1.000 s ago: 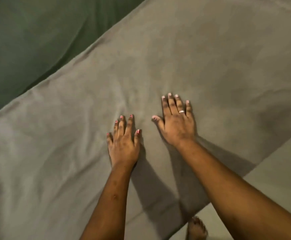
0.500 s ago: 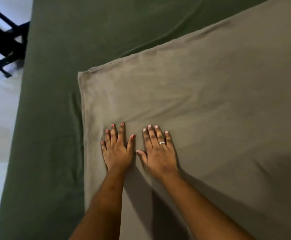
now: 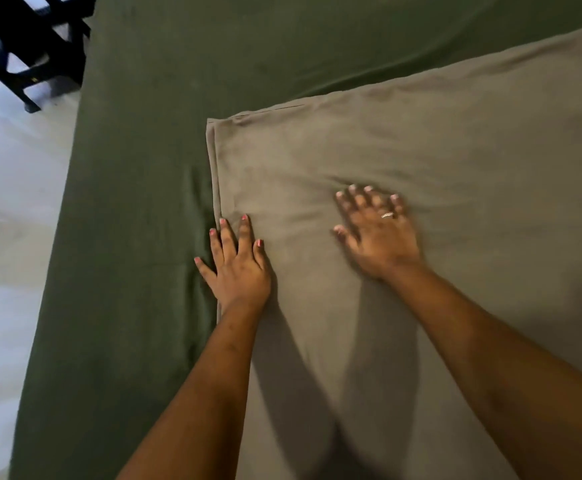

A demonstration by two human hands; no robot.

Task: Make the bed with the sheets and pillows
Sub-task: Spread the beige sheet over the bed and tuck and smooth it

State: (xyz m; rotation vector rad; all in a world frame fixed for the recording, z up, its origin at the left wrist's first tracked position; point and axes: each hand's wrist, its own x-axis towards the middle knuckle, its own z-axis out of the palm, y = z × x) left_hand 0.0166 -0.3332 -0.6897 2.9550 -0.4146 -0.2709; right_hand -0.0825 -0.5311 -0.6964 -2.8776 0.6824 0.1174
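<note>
Both hands are spreading apart now, grips released and flat: left hand (image 3: 237,268) pressing the grey sheet (image 3: 455,168) at its edge, right hand (image 3: 377,237) sweeping wrinkles outward.

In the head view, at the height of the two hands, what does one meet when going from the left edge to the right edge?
pale floor → green sheet → left hand, flat across the left edge of the grey sheet → right hand, flat on that sheet → more bare grey sheet
</note>
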